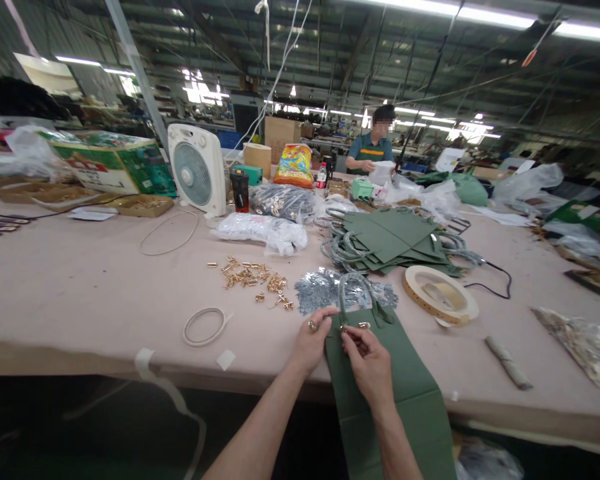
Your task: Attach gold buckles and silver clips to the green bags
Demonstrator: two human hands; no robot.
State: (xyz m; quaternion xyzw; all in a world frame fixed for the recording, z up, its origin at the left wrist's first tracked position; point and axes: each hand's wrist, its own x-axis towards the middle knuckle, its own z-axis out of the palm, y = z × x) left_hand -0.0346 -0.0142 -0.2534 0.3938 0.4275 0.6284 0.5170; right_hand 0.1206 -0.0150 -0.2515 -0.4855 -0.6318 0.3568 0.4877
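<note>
A dark green bag panel (405, 380) with a looped handle (347, 287) hangs over the table's front edge. My left hand (311, 343) grips the panel's upper left edge between thumb and fingers. Just right of it, my right hand (373, 367) pinches a small gold metal fitting (343, 329) against the panel at the foot of the handle. Another gold fitting (364, 325) shows above the right fingers. Beyond the hands lie a heap of thin silver metal plates (317, 293) and scattered gold fittings (253, 273).
Several green panels with handles (395, 233) are stacked behind the plates. A tape roll (440, 293) lies at right, near a rolled grey piece (507, 362). Farther back stand a white fan (197, 167), a tumbler (240, 190) and plastic bags (260, 230). A co-worker (373, 147) is across the table.
</note>
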